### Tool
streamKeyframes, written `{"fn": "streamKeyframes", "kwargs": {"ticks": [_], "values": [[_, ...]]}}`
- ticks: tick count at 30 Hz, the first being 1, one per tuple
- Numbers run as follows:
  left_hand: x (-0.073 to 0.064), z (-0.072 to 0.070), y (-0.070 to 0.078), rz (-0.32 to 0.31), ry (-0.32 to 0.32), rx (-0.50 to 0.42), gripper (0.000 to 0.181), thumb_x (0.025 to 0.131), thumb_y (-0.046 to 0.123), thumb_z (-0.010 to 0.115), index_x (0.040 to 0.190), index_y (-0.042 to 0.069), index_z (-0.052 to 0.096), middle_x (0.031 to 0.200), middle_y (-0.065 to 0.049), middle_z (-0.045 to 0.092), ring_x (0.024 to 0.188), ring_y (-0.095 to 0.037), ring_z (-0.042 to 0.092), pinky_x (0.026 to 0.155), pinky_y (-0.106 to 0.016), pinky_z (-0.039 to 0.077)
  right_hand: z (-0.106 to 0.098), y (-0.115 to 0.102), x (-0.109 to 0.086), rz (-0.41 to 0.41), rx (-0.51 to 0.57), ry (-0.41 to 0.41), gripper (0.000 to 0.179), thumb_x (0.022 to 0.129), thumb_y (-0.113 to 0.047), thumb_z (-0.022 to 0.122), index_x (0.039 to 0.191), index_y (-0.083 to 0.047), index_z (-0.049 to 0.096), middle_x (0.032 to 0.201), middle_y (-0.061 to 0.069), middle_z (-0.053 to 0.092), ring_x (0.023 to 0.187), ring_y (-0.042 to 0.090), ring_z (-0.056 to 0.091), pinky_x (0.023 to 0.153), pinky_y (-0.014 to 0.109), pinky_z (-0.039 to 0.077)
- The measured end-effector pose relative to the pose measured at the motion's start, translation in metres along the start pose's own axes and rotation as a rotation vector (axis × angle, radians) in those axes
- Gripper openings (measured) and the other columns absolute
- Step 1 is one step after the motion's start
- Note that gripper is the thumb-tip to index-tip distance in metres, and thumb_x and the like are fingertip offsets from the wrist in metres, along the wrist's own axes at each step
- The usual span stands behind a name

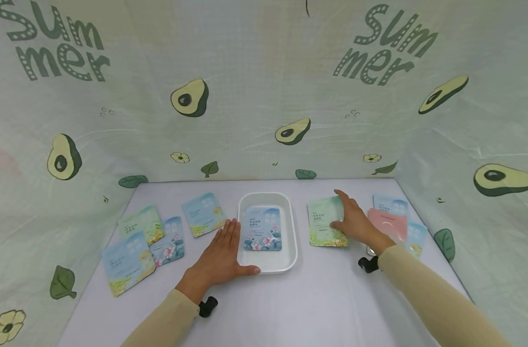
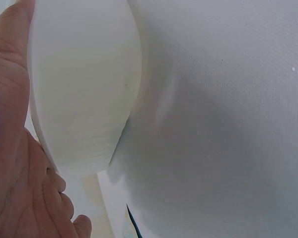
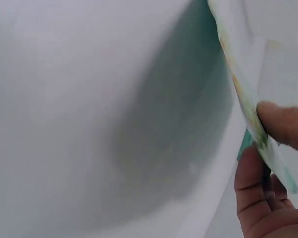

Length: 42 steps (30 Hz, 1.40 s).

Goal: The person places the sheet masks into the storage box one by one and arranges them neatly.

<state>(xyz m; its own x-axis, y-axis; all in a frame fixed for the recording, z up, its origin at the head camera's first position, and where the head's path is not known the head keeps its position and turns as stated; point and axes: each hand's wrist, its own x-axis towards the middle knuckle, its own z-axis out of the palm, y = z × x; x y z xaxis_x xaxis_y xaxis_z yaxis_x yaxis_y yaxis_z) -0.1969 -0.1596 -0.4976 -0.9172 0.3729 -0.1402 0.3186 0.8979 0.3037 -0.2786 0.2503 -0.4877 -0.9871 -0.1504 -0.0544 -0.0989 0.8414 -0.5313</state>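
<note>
My left hand (image 1: 222,254) rests against the left side of a white plastic tray (image 1: 268,261), fingers straight along its rim and thumb stretched at the front corner. Inside the tray lies a blue face mask packet (image 1: 262,229) with pink flowers. In the left wrist view the tray's wall (image 2: 84,89) stands beside the palm. To the right of the tray, my right hand (image 1: 357,222) pinches a green face mask packet (image 1: 322,221) by its right edge. The right wrist view shows this packet (image 3: 241,94) tilted over the white tabletop, between thumb and fingers, its shadow below.
Left of the tray lie a light-blue packet (image 1: 203,214), a green packet (image 1: 144,224), a flowered blue packet (image 1: 170,243) and another light-blue packet (image 1: 127,262). Behind my right hand are a pink packet (image 1: 389,224) and blue packets (image 1: 389,203). A printed cloth (image 1: 246,72) hangs around the table.
</note>
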Motion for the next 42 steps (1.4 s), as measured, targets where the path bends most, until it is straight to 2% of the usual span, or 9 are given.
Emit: {"fn": "streamKeyframes", "kwargs": {"ticks": [3, 7, 9, 14, 19, 21, 26, 36, 42], "values": [[0.000, -0.001, 0.000, 0.004, 0.007, -0.002, 0.139, 0.080, 0.088, 0.065, 0.169, 0.000, 0.005, 0.178, -0.017, 0.002, 0.165, -0.034, -0.002, 0.134, -0.051, 0.011, -0.001, -0.002, -0.002, 0.017, 0.039, 0.026, 0.085, 0.094, -0.015, 0.079, 0.164, -0.011, 0.031, 0.151, 0.036, 0.049, 0.119, 0.046, 0.062, 0.099, 0.061, 0.052], [0.000, 0.000, 0.000, 0.005, 0.006, -0.003, 0.139, 0.079, 0.089, 0.065, 0.169, 0.000, 0.006, 0.178, -0.017, 0.003, 0.165, -0.035, -0.001, 0.134, -0.051, 0.011, 0.002, 0.000, -0.004, 0.053, 0.024, 0.012, 0.064, 0.097, -0.019, 0.077, 0.153, -0.012, 0.049, 0.139, 0.031, 0.062, 0.102, 0.035, 0.063, 0.088, 0.050, 0.053], [0.001, 0.000, -0.001, 0.005, 0.004, -0.007, 0.139, 0.079, 0.089, 0.065, 0.169, 0.000, 0.006, 0.178, -0.017, 0.002, 0.165, -0.035, -0.002, 0.134, -0.051, 0.011, 0.004, 0.001, -0.004, 0.061, 0.026, 0.010, 0.061, 0.097, -0.020, 0.077, 0.151, -0.012, 0.052, 0.135, 0.030, 0.065, 0.102, 0.035, 0.064, 0.085, 0.048, 0.054], [0.002, 0.001, -0.001, 0.003, 0.011, -0.007, 0.140, 0.078, 0.090, 0.064, 0.168, 0.000, 0.007, 0.178, -0.018, 0.004, 0.165, -0.035, -0.001, 0.133, -0.051, 0.011, 0.005, -0.003, -0.002, 0.066, 0.085, 0.058, 0.055, 0.099, -0.019, 0.075, 0.150, -0.012, 0.055, 0.140, 0.032, 0.060, 0.118, 0.045, 0.064, 0.087, 0.052, 0.055], [0.001, 0.001, 0.000, 0.002, 0.016, -0.004, 0.140, 0.078, 0.091, 0.063, 0.168, -0.001, 0.008, 0.177, -0.019, 0.005, 0.165, -0.036, 0.001, 0.133, -0.052, 0.013, 0.001, -0.012, -0.002, 0.064, 0.128, 0.094, 0.052, 0.101, -0.017, 0.072, 0.150, -0.012, 0.055, 0.143, 0.034, 0.056, 0.120, 0.044, 0.061, 0.095, 0.056, 0.054], [0.001, 0.001, 0.000, 0.002, 0.014, -0.004, 0.140, 0.078, 0.090, 0.064, 0.168, -0.001, 0.008, 0.177, -0.019, 0.005, 0.165, -0.036, 0.000, 0.133, -0.052, 0.013, 0.000, -0.015, -0.002, 0.053, 0.135, 0.108, 0.052, 0.101, -0.016, 0.072, 0.149, -0.012, 0.055, 0.143, 0.033, 0.056, 0.115, 0.041, 0.063, 0.092, 0.053, 0.054], [0.001, 0.002, 0.001, 0.002, 0.014, 0.006, 0.140, 0.079, 0.090, 0.063, 0.168, -0.001, 0.007, 0.178, -0.019, 0.004, 0.165, -0.036, 0.000, 0.133, -0.052, 0.012, -0.007, -0.025, -0.003, 0.018, 0.159, 0.140, 0.052, 0.100, -0.014, 0.073, 0.149, -0.011, 0.055, 0.136, 0.029, 0.062, 0.097, 0.032, 0.064, 0.074, 0.035, 0.051], [0.000, 0.000, 0.003, 0.010, 0.018, 0.020, 0.139, 0.079, 0.090, 0.063, 0.168, -0.002, 0.007, 0.177, -0.020, 0.004, 0.165, -0.036, 0.000, 0.133, -0.053, 0.012, -0.032, -0.058, -0.002, -0.013, 0.220, 0.192, 0.055, 0.100, -0.010, 0.072, 0.151, -0.008, 0.053, 0.136, 0.027, 0.067, 0.105, 0.036, 0.073, 0.075, 0.029, 0.056], [0.000, -0.001, 0.001, 0.004, 0.018, 0.023, 0.140, 0.079, 0.089, 0.064, 0.168, -0.002, 0.006, 0.177, -0.020, 0.002, 0.165, -0.036, -0.002, 0.133, -0.053, 0.011, -0.029, -0.094, 0.001, -0.047, 0.296, 0.176, 0.055, 0.099, -0.009, 0.074, 0.150, -0.008, 0.055, 0.134, 0.025, 0.069, 0.102, 0.033, 0.073, 0.074, 0.028, 0.056]]}}
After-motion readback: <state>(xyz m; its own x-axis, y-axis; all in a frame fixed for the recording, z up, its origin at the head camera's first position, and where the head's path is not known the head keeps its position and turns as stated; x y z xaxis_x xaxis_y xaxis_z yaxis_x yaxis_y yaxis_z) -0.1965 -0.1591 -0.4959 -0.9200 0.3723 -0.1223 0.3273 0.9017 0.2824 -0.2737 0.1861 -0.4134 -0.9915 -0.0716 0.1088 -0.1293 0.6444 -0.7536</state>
